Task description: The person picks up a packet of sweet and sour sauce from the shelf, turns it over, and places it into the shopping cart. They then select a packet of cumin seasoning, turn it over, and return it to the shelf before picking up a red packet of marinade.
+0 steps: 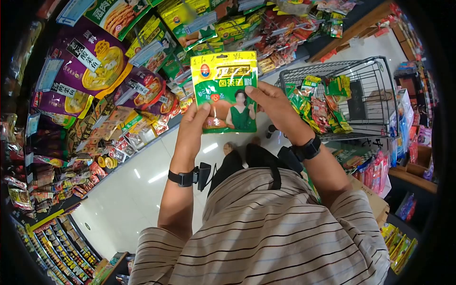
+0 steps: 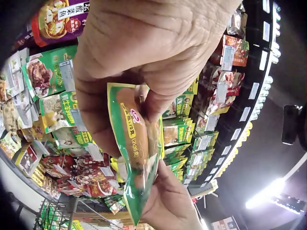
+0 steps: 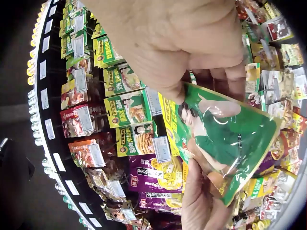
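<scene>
Packet (image 1: 224, 92) of glossy green and yellow plastic film is held up flat at chest height, between the shelves and the trolley, printed face toward the head camera. It is rectangular with a yellow header band, a red round emblem and a printed figure in green; its lower part is clear film, creased and reflective in the right wrist view.

Left hand (image 1: 192, 128) grips the packet's lower left corner, thumb on the front face and fingers curled behind. Right hand (image 1: 275, 107) pinches the right edge, thumb across the front and fingers wrapped behind. Each wrist carries a black strap with a small black camera unit.

Shelves (image 1: 95, 95) to the left are packed with soft pouches: large purple bags (image 1: 92, 59) with a glossy finish, and smaller green, yellow and red sachets hung in overlapping rows. White price tags line the shelf edges.

Wire trolley (image 1: 375, 95) of grey metal mesh stands just right of the hands and holds a loose heap of similar green and red sachets (image 1: 320, 104). Floor (image 1: 137, 190) is pale, smooth tile with light reflections. Person wears a striped beige top.
</scene>
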Tool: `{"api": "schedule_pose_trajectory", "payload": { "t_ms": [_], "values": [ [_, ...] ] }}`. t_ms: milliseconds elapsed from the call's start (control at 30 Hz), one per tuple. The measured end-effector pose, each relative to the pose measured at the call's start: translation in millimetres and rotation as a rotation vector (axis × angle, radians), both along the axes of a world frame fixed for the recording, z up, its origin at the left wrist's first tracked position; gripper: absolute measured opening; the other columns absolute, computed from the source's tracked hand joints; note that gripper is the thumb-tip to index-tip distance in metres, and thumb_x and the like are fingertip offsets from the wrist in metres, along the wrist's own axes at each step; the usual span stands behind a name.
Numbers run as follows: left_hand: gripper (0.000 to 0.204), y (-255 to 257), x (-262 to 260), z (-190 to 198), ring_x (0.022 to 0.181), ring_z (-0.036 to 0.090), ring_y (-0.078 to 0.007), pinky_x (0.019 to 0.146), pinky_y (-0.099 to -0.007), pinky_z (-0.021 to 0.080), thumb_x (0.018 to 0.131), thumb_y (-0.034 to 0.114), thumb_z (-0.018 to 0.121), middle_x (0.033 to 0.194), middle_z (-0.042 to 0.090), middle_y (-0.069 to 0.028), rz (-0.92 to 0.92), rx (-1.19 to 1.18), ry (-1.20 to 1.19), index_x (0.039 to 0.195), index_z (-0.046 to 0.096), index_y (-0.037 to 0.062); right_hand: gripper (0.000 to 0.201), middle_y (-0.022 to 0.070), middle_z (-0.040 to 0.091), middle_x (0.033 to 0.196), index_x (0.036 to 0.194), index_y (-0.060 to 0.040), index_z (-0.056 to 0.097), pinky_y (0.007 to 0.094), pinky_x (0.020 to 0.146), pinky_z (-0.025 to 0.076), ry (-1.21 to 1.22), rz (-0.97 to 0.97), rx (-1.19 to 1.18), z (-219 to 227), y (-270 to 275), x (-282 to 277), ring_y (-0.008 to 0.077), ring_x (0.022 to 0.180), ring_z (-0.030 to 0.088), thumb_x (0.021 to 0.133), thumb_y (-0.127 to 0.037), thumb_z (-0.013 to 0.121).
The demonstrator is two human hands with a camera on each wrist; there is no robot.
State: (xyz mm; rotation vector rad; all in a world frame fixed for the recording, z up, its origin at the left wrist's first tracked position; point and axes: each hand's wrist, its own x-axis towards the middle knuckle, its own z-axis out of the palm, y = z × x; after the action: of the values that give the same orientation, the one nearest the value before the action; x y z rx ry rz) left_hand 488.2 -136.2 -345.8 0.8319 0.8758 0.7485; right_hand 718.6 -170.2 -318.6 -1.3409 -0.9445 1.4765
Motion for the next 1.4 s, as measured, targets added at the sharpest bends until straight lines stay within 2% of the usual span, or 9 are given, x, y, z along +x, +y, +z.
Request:
{"api": "schedule_pose_trajectory", "payload": {
  "t_ms": [167, 267, 433, 533, 567, 767, 867, 1033, 1400],
  "values": [
    [0.034, -2.2, 31.3, -3.2, 0.087, 0.069, -0.0202, 0.076, -0.0310, 0.058, 0.103, 0.027, 0.052, 0.104, 0.067, -0.0114, 0.079, 0.101, 0.138, 0.127, 0.052, 0.0023, 0.027, -0.0015, 0.062, 0.087, 0.112, -0.0033, 0.066, 0.0223, 0.067, 0.046, -0.107, 0.106, 0.197, 29.2, -1.1, 3.9, 0.0057, 0.078, 0.056, 0.099, -0.026, 0.059],
    [0.035, -11.7, 58.6, 4.0, 0.085, 0.064, -0.0132, 0.070, -0.0279, 0.055, 0.103, 0.031, 0.053, 0.104, 0.064, -0.0073, 0.285, 0.014, -0.114, 0.127, 0.051, 0.0057, 0.029, 0.0065, 0.063, 0.100, 0.115, -0.0021, 0.065, 0.0254, 0.076, 0.050, -0.054, 0.131, 0.419, 37.6, -12.0, -10.9, 0.0106, 0.090, 0.062, 0.099, -0.026, 0.059],
    [0.053, -27.2, 76.4, 31.7, 0.119, 0.059, -0.0316, 0.100, -0.0436, 0.051, 0.102, 0.042, 0.049, 0.131, 0.059, -0.0199, 0.107, 0.018, -0.420, 0.138, 0.048, 0.0040, 0.031, 0.0195, 0.059, 0.131, 0.120, 0.0014, 0.064, 0.0386, 0.102, 0.045, -0.452, 0.361, 0.725, 53.8, -27.1, 2.8, 0.0333, 0.117, 0.060, 0.095, -0.016, 0.060],
    [0.060, -25.8, 87.2, 34.5, 0.119, 0.059, -0.0365, 0.101, -0.0474, 0.050, 0.103, 0.049, 0.040, 0.131, 0.058, -0.0234, 0.066, -0.116, -0.651, 0.142, 0.044, 0.0033, 0.028, 0.0186, 0.063, 0.126, 0.116, 0.0012, 0.066, 0.0397, 0.101, 0.046, -0.441, 0.418, 0.746, 61.1, -32.9, 15.0, 0.0330, 0.117, 0.060, 0.093, -0.014, 0.061],
    [0.064, -29.1, 88.7, 39.4, 0.121, 0.057, -0.0393, 0.103, -0.0499, 0.048, 0.103, 0.051, 0.036, 0.133, 0.056, -0.0253, 0.053, 0.035, -0.438, 0.144, 0.042, 0.0020, 0.027, 0.0182, 0.064, 0.124, 0.114, 0.0005, 0.066, 0.0404, 0.099, 0.047, -0.437, 0.408, 0.766, 60.1, -34.9, 18.1, 0.0334, 0.115, 0.061, 0.092, -0.014, 0.062],
    [0.069, -20.9, 96.8, 24.2, 0.125, 0.052, -0.0440, 0.104, -0.0581, 0.045, 0.100, 0.057, 0.041, 0.138, 0.053, -0.0222, 0.001, -0.104, -0.482, 0.147, 0.039, 0.0074, 0.023, 0.0178, 0.067, 0.115, 0.108, -0.0011, 0.068, 0.0425, 0.092, 0.050, -0.424, 0.376, 0.834, 57.9, -49.9, 36.5, 0.0348, 0.109, 0.062, 0.089, -0.013, 0.063],
    [0.066, -26.9, 102.1, 26.6, 0.122, 0.056, -0.0410, 0.106, -0.0520, 0.045, 0.100, 0.050, 0.044, 0.135, 0.054, -0.0250, -0.039, -0.176, -0.739, 0.143, 0.042, 0.0005, 0.023, 0.0172, 0.067, 0.115, 0.109, -0.0012, 0.068, 0.0423, 0.094, 0.049, -0.408, 0.407, 0.813, 59.2, -56.4, 47.7, 0.0339, 0.110, 0.062, 0.090, -0.012, 0.063],
    [0.066, -37.2, 106.6, 23.8, 0.123, 0.055, -0.0416, 0.107, -0.0523, 0.044, 0.099, 0.050, 0.046, 0.136, 0.054, -0.0232, 0.034, -0.191, -0.646, 0.143, 0.043, 0.0002, 0.023, 0.0144, 0.068, 0.118, 0.112, -0.0023, 0.067, 0.0410, 0.100, 0.047, -0.382, 0.451, 0.788, 61.5, -62.1, 64.9, 0.0309, 0.112, 0.064, 0.090, -0.009, 0.063],
    [0.053, -31.7, 103.3, 1.4, 0.117, 0.059, -0.0306, 0.100, -0.0444, 0.051, 0.098, 0.040, 0.055, 0.131, 0.058, -0.0169, 0.030, -0.175, -0.742, 0.135, 0.050, 0.0025, 0.018, 0.0154, 0.070, 0.105, 0.105, 0.0009, 0.068, 0.0367, 0.083, 0.053, -0.335, 0.326, 0.759, 58.9, -50.8, 80.2, 0.0299, 0.095, 0.068, 0.092, -0.010, 0.061]
  ]
}}
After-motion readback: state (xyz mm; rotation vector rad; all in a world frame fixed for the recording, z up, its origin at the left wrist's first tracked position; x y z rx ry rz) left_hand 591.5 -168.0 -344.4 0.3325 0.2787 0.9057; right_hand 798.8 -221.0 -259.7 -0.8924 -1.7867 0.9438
